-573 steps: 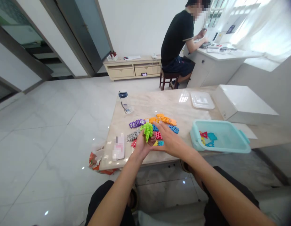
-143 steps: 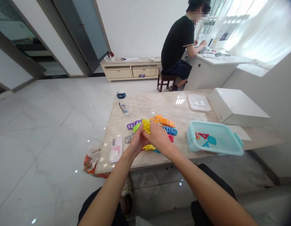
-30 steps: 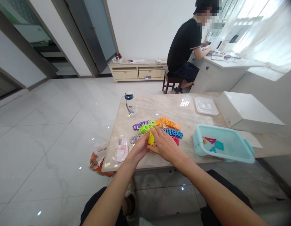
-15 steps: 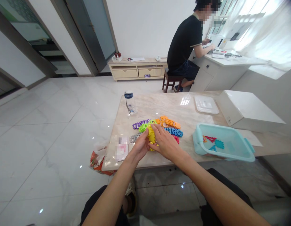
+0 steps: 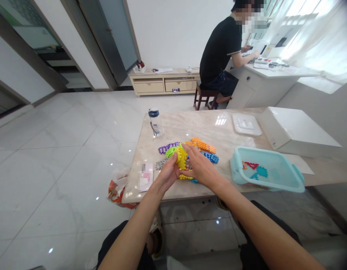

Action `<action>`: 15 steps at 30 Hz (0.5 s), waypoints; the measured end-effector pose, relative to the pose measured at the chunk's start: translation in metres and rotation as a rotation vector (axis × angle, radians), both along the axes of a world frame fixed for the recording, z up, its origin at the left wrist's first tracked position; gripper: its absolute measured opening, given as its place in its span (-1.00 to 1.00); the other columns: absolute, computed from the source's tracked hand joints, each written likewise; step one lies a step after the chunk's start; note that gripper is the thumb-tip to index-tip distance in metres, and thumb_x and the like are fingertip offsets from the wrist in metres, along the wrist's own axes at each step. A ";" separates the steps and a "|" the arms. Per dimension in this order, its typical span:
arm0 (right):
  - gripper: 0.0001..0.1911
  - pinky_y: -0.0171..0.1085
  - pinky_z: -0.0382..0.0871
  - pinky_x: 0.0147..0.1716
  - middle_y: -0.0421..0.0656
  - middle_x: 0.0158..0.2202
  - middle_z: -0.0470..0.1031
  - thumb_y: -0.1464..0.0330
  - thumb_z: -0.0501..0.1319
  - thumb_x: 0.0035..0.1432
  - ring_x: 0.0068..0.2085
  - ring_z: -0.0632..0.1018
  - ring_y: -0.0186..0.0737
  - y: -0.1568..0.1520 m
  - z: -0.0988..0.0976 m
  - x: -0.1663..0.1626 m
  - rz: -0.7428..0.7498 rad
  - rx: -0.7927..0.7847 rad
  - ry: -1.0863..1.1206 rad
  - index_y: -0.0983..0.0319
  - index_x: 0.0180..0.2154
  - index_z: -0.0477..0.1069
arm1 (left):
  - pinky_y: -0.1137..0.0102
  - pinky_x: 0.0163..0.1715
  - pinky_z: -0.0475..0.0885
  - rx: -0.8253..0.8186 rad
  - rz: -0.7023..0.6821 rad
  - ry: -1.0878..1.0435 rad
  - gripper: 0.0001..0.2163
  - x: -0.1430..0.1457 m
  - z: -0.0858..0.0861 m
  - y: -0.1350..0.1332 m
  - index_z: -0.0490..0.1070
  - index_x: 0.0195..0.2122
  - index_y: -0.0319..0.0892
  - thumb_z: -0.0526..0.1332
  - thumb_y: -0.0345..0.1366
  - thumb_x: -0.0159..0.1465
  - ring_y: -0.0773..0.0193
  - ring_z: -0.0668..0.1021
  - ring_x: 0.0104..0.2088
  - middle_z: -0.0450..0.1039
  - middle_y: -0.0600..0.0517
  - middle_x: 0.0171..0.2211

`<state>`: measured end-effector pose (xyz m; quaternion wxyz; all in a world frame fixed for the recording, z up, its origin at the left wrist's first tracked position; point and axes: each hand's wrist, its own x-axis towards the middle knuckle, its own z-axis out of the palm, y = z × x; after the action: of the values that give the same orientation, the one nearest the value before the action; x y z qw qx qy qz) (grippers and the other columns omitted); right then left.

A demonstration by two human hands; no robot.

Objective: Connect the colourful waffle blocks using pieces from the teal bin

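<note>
Yellow toothed interlocking plastic pieces (image 5: 181,160) are held up above the table between my two hands. My left hand (image 5: 169,173) grips them from the left, thumb on the near face. On the right, my right hand (image 5: 201,165) closes on them, fingertips at the top and thumb at the lower edge. Behind lie rows of similar pieces: purple (image 5: 168,148), light green (image 5: 171,151), orange (image 5: 204,145) and blue (image 5: 210,157). Grey pieces (image 5: 160,165) lie left of the hands. More yellow pieces (image 5: 186,177) show beneath them, partly hidden.
A turquoise bin (image 5: 267,186) with a few loose pieces stands at the right. Behind it are a clear lid (image 5: 246,125) and a white box (image 5: 299,131). A bottle (image 5: 154,123) stands at back left, a printed packet (image 5: 145,178) nearer. Another person (image 5: 221,48) sits at a desk.
The yellow pieces have turned, showing more of a flat face. My right hand has shifted slightly right and its fingers have opened a little wider around them.
</note>
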<state>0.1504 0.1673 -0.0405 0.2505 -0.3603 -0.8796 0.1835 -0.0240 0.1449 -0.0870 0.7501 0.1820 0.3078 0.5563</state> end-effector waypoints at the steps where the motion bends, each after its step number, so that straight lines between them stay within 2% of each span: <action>1: 0.12 0.17 0.34 0.44 0.12 0.47 0.21 0.38 0.49 0.18 0.50 0.32 0.19 0.000 0.000 -0.001 0.004 -0.009 0.002 0.06 0.56 -0.10 | 0.37 -0.17 0.69 -0.004 0.012 0.008 -0.62 0.000 -0.001 0.000 0.51 0.22 -0.15 0.34 -0.10 0.45 0.15 0.71 -0.06 0.65 -0.14 0.08; 7: 0.08 0.12 0.30 0.47 0.10 0.46 0.20 0.53 0.36 0.21 0.51 0.29 0.11 -0.005 -0.005 -0.013 0.004 -0.082 0.045 0.04 0.57 -0.14 | 0.35 -0.21 0.69 0.019 0.000 0.034 -0.61 0.003 -0.001 -0.004 0.52 0.19 -0.18 0.36 -0.09 0.44 0.14 0.71 -0.12 0.65 -0.15 0.04; 12: -0.02 0.16 0.34 0.45 0.12 0.45 0.21 0.57 0.22 0.28 0.48 0.35 0.12 -0.008 -0.009 -0.021 -0.003 -0.100 0.055 0.08 0.57 -0.16 | 0.38 -0.37 0.64 0.047 -0.063 0.016 -0.62 0.001 0.000 -0.006 0.51 0.15 -0.19 0.34 -0.05 0.45 0.27 0.66 -0.40 0.67 -0.12 -0.08; 15: -0.05 0.18 0.35 0.45 0.14 0.46 0.19 0.59 0.15 0.30 0.49 0.34 0.13 -0.009 -0.011 -0.020 -0.010 -0.066 0.045 0.10 0.57 -0.17 | 0.37 -0.33 0.63 0.030 -0.071 -0.002 -0.63 0.002 0.001 -0.006 0.51 0.15 -0.18 0.35 -0.07 0.45 0.26 0.67 -0.37 0.67 -0.12 -0.08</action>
<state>0.1306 0.1587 -0.0520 0.2591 -0.3685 -0.8655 0.2190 -0.0219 0.1390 -0.0863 0.7668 0.2035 0.2922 0.5340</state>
